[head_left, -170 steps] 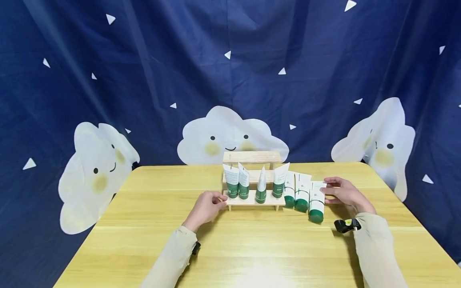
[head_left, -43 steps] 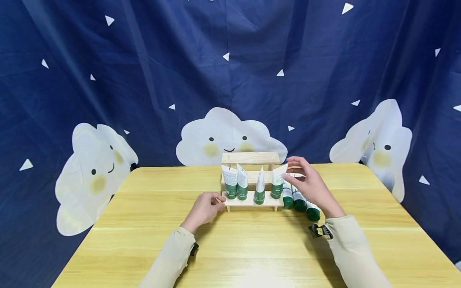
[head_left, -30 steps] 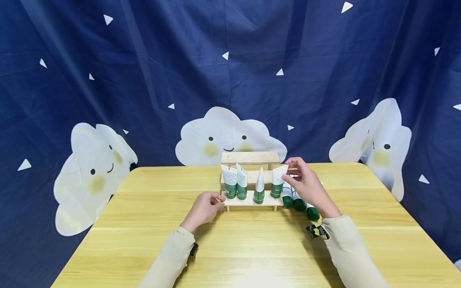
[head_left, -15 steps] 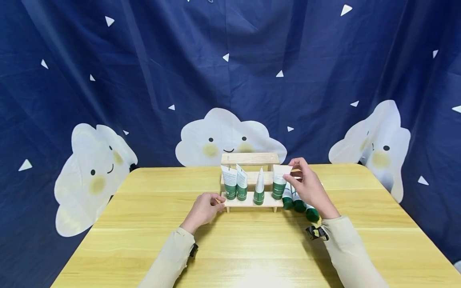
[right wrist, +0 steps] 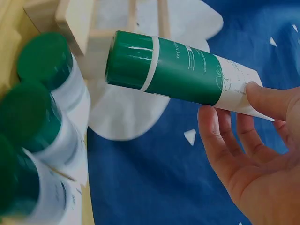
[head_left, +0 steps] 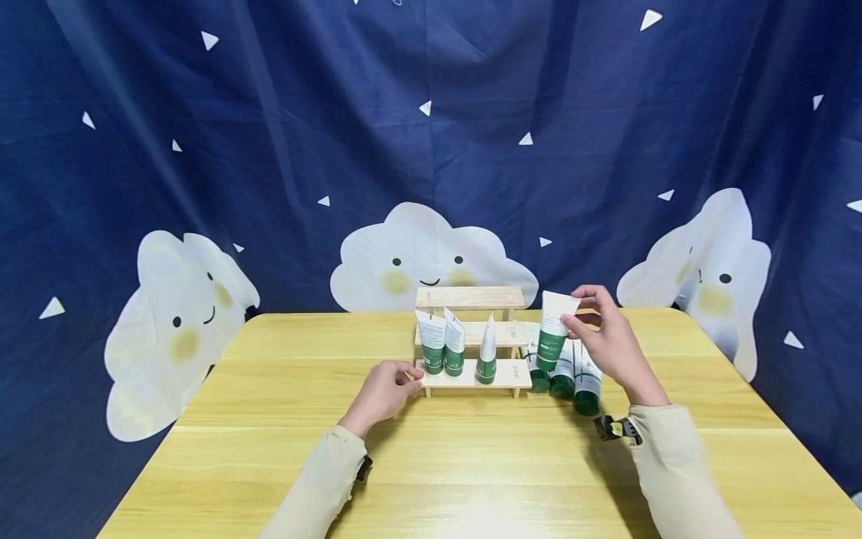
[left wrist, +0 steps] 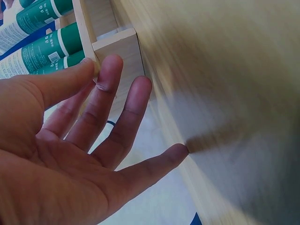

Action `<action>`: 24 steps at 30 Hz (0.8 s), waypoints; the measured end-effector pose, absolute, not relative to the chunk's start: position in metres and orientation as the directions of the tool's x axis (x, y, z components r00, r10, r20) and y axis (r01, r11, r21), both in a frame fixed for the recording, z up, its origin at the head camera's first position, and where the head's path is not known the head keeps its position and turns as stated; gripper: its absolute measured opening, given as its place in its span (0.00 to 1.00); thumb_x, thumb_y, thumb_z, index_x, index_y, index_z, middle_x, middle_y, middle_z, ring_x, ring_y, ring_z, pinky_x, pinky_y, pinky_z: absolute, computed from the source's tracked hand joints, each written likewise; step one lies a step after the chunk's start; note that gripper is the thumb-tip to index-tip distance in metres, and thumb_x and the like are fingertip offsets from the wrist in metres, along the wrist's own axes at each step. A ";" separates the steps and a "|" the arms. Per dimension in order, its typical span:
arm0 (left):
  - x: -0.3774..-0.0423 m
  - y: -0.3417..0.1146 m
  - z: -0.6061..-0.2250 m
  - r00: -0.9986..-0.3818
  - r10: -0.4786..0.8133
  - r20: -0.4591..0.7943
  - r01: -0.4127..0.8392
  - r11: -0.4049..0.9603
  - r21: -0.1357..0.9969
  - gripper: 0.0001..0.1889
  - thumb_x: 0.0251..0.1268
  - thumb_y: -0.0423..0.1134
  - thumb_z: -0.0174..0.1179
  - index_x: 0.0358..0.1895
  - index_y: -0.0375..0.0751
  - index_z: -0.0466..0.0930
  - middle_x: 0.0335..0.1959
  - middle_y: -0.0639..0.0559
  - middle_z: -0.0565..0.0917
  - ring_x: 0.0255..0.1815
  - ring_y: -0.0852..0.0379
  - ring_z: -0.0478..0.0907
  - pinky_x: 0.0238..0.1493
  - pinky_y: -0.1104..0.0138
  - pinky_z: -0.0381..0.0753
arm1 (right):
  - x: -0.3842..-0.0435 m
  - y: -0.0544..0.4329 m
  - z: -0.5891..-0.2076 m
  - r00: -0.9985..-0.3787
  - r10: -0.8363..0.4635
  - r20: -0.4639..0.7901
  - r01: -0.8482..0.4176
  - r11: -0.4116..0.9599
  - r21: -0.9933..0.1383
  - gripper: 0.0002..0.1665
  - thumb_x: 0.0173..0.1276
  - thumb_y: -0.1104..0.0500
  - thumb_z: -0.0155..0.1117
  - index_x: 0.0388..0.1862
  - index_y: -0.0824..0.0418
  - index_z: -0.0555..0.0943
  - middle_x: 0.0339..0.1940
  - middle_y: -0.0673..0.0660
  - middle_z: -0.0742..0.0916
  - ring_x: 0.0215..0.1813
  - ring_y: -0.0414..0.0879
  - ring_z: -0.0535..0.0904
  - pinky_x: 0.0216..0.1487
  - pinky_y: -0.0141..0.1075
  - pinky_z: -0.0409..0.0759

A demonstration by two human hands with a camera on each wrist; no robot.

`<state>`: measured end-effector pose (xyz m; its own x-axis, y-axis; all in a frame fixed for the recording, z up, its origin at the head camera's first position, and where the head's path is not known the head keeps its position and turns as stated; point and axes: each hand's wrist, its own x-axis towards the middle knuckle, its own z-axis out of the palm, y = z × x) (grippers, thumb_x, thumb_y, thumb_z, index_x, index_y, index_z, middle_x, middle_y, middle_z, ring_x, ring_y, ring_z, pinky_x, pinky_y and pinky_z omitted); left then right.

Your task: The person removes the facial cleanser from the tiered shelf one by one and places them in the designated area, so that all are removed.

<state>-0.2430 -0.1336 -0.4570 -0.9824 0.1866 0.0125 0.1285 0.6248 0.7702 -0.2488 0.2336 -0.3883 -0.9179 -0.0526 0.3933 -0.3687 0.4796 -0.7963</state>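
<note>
My right hand [head_left: 613, 344] pinches a white and green squeeze tube [head_left: 556, 329] by its flat white end, thumb on one side and fingers on the other. The tube hangs cap down, right of the three-step wooden stand [head_left: 508, 374]; in the right wrist view its green cap [right wrist: 129, 60] points toward the stand. With thumb and fingertips, my left hand [head_left: 382, 391] holds the left end of the stand's lowest step. On that step three similar tubes stand on their caps, two side by side at left and one tube [head_left: 486, 352] seen edge-on.
Three more tubes lie on the table right of the stand, caps toward me; the rightmost tube [head_left: 588, 382] lies beneath my right hand. The stand's middle and top steps [head_left: 469, 297] bear nothing. A blue curtain [head_left: 431, 150] with clouds hangs behind the wooden table [head_left: 303, 337].
My right hand first left the lying tubes for the rightmost standing tube. It has since lifted that tube off the lowest step, up and to the right. My left hand stays at the stand.
</note>
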 end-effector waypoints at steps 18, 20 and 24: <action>-0.242 -0.133 -0.456 -0.982 0.188 0.027 0.141 0.627 0.766 0.06 0.67 0.31 0.66 0.44 0.41 0.88 0.26 0.53 0.85 0.27 0.58 0.77 0.33 0.64 0.74 | -0.243 0.304 -0.386 -0.921 0.027 0.388 -0.345 0.403 -0.848 0.21 0.76 0.67 0.60 0.64 0.61 0.67 0.43 0.55 0.74 0.37 0.34 0.83 0.38 0.32 0.87; -0.242 -0.133 -0.456 -0.982 0.188 0.032 0.145 0.625 0.767 0.06 0.67 0.31 0.66 0.44 0.41 0.88 0.26 0.53 0.85 0.27 0.58 0.77 0.33 0.64 0.73 | -0.244 0.310 -0.389 -0.930 0.012 0.367 -0.330 0.416 -0.848 0.21 0.77 0.66 0.59 0.64 0.61 0.67 0.42 0.54 0.75 0.37 0.34 0.83 0.38 0.33 0.87; -0.241 -0.133 -0.456 -0.983 0.183 0.035 0.144 0.626 0.767 0.06 0.67 0.31 0.66 0.44 0.40 0.88 0.26 0.53 0.85 0.27 0.58 0.77 0.34 0.64 0.73 | -0.246 0.320 -0.395 -0.947 -0.010 0.320 -0.293 0.434 -0.852 0.19 0.77 0.67 0.57 0.63 0.62 0.66 0.43 0.53 0.76 0.37 0.35 0.82 0.38 0.35 0.87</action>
